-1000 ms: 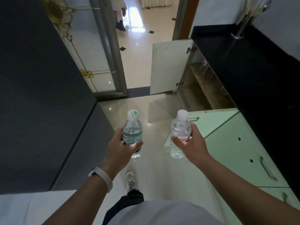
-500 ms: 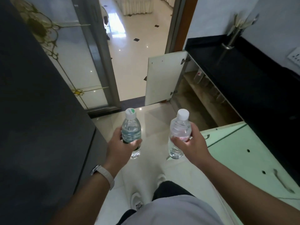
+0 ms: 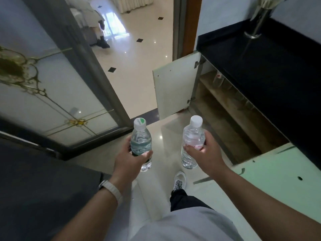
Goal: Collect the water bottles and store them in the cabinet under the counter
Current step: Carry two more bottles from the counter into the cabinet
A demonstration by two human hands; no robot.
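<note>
Water bottle (image 3: 141, 144) in left grip (image 3: 129, 160), second bottle (image 3: 192, 136) in right grip (image 3: 206, 153); open cabinet (image 3: 231, 119) rightward across floor (image 3: 163, 136).

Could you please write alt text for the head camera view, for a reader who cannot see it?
A person's left hand and right hand each hold an upright water bottle: a green-labelled bottle on the left, a red-labelled bottle on the right. Ahead to the right, a cabinet under the black counter stands with its white door open.

Glossy cream floor (image 3: 135, 66) — gilt-patterned, perhaps frosted, glass door (image 3: 52, 101)
</note>
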